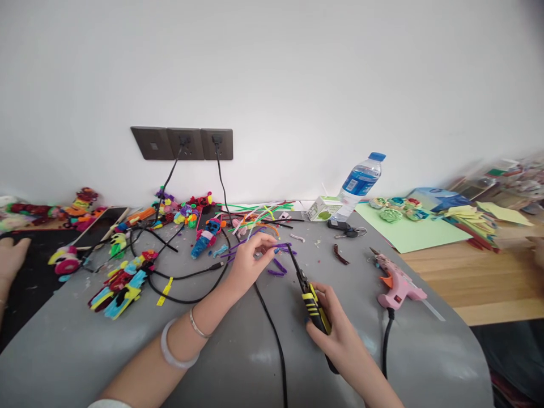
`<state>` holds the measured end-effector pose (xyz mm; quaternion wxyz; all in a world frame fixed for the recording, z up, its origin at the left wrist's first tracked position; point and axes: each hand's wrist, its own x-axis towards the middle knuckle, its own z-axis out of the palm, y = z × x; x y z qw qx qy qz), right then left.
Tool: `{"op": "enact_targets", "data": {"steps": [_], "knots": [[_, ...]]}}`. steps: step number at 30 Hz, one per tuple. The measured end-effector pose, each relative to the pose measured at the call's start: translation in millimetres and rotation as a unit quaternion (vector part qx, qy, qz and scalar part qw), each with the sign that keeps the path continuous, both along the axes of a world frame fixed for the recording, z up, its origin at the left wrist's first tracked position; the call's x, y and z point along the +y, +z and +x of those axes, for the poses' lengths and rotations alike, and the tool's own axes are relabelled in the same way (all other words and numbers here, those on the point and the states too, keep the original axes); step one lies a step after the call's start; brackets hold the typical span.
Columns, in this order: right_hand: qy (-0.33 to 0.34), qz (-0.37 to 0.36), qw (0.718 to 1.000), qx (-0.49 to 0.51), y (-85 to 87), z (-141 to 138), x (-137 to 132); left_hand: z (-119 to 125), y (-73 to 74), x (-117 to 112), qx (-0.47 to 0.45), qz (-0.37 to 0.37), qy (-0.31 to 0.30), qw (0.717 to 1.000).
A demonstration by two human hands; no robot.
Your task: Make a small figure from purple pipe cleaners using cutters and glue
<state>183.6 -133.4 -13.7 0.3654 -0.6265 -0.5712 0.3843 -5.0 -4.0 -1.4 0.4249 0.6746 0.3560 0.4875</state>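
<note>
Between thumb and fingers, my left hand (pixel 253 258) pinches a purple pipe cleaner (pixel 281 246) above the middle of the grey table. My right hand (pixel 334 326) is wrapped round the black and yellow handles of long-nose pliers (pixel 313 303). The pliers' thin jaws point up and left, with their tip at the purple pipe cleaner; whether they grip it I cannot tell. Bent purple pieces (pixel 278 268) lie on the table just below the tip. Behind my left hand is a loose spread of coloured pipe cleaners (pixel 255 212).
A pink glue gun (pixel 399 286) lies at right, its cord running toward me. Behind stand a tilted water bottle (pixel 359 184) and a small box (pixel 323 208), with keys (pixel 346 228) nearby. Black cables (pixel 272 323) and pipe-cleaner figures (pixel 123 283) cover the left. Another person's hand (pixel 12 260) rests far left.
</note>
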Motion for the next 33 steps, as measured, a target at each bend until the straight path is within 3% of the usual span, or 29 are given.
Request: {"op": "enact_targets", "data": {"steps": [15, 20, 33], "knots": [[0.003, 0.051, 0.998, -0.032, 6.0, 5.2, 9.7, 4.0, 1.4, 0.2, -0.046, -0.095, -0.069, 0.992], [0.018, 0.054, 0.997, -0.047, 3.9, 6.8, 7.4, 4.1, 6.3, -4.2, -0.061, -0.090, -0.106, 0.988], [0.005, 0.089, 0.988, -0.129, 1.6, 9.1, 11.8, -0.3, 13.9, -8.0, -0.016, -0.060, -0.117, 0.991]]}}
